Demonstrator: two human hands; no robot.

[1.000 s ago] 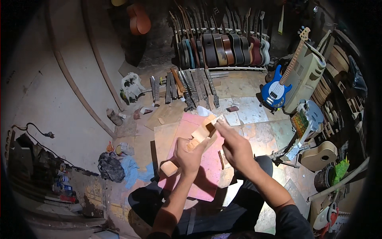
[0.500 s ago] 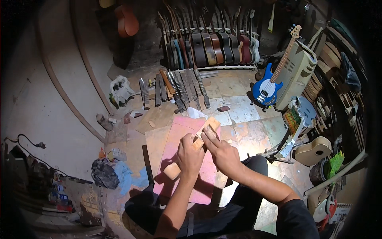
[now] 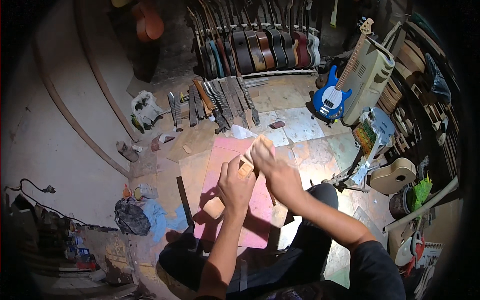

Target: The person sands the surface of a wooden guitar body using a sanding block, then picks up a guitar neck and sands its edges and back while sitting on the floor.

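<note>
My left hand point(image 3: 237, 187) is closed around a pale wooden piece point(image 3: 245, 170) above a pink board. A recessed slot shows in the wood beside its fingers. Over the piece's far end point(image 3: 265, 141) lies my right hand point(image 3: 280, 175), its fingers smeared by motion; whether they hold anything cannot be made out. Below the left hand a pale wooden block point(image 3: 214, 207) shows, and the wrist hides whether it joins the held piece. The pink board point(image 3: 235, 150) lies between my legs, in shadow under the hands.
Several guitar necks point(image 3: 215, 102) lie ahead on the floor, before a rack of guitars point(image 3: 260, 50). A blue bass guitar point(image 3: 331, 97) leans at the right by a beige cabinet point(image 3: 367, 75). A black plastic bag point(image 3: 132, 217) and blue cloth point(image 3: 154, 216) lie left.
The right hand has gone from clear to blurred over the wood, its fingers shifting slightly. The left hand keeps its grip, and more of the slotted part shows beside it. The whole view has shifted slightly.
</note>
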